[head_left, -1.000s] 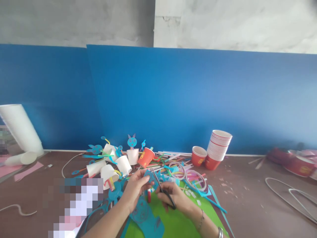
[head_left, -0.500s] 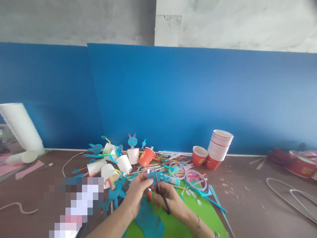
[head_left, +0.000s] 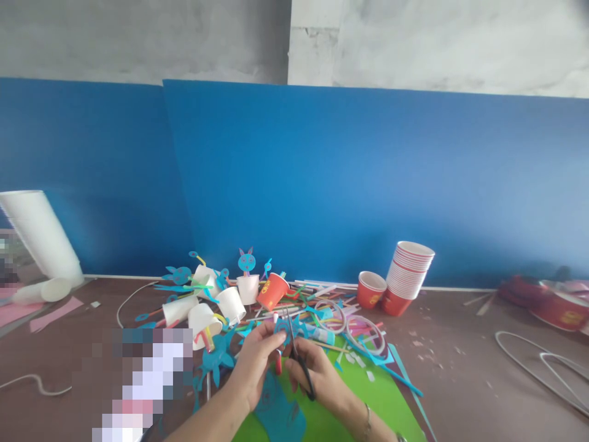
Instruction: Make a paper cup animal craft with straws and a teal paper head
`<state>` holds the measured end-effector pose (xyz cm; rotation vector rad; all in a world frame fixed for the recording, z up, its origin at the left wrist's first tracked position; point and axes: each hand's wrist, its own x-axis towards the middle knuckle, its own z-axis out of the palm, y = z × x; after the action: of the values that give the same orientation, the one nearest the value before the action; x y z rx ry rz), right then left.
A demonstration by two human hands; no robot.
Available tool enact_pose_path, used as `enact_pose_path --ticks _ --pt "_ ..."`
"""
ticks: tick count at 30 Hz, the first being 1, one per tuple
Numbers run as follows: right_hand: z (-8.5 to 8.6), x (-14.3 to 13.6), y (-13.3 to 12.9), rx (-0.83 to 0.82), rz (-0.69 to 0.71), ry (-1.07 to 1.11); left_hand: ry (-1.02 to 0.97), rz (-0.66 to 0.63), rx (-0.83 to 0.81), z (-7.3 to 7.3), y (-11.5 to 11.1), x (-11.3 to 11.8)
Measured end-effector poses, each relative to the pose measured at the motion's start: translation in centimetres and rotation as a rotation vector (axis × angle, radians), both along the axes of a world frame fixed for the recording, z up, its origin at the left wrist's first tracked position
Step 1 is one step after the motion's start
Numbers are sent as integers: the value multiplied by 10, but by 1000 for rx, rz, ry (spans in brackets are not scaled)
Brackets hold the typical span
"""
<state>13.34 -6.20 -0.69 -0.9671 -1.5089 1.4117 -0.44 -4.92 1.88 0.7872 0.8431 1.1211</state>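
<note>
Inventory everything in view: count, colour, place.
Scissors: one, black-handled, lower centre
Held cutout: one, blue, lower centre
Loose cutouts: several, blue, centre-left
Drawn-on sheet: one, blue, bottom
Broad sheet: one, green, bottom
Pen-like item: one, red, centre
Sticks: many, mixed, centre
Rings: two, pale, centre-right
White cups: about five, centre-left
Red cups: two, centre and right
Cup stack: one, red-and-white, right
Red items: some, far right
Tall stack: one, white, far left
Paper: some, pink, left
Cords: several, white, both sides
Scraps: many, pale, right
Table: one, brown, below
Panels: two, blue, behind
Wall: one, grey, top
Left hand: one, on held cutout
Right hand: one, holding scissors
</note>
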Motion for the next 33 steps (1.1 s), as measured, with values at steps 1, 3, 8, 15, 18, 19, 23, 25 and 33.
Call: enact_pose_path --ticks 1,3,8,15,18,19,23,25,33 --pt "0 -1 0 7 -6 0 -3 1 -1 0 0 0" --pt "0 -2 0 12 -15 5 -5 3 -8 1 0 0" --pt "-2 -2 1 15 -46 -3 0 14 -31 4 -1 0" --pt "-5 -2 2 27 -62 -36 -3 27 -27 6 0 0" --pt "-6 -2 2 22 -73 -45 -2 21 -18 6 0 0" --pt "-7 -2 2 18 -76 -44 -1 14 -15 5 0 0" --pt "-7 -3 2 14 -84 -18 40 -29 -3 3 -1 0" --pt "-7 -3 2 15 -81 -7 79 -33 7 1 -2 0" --pt "-1 -3 -1 -17 -56 -1 146 -17 57 2 2 -4"
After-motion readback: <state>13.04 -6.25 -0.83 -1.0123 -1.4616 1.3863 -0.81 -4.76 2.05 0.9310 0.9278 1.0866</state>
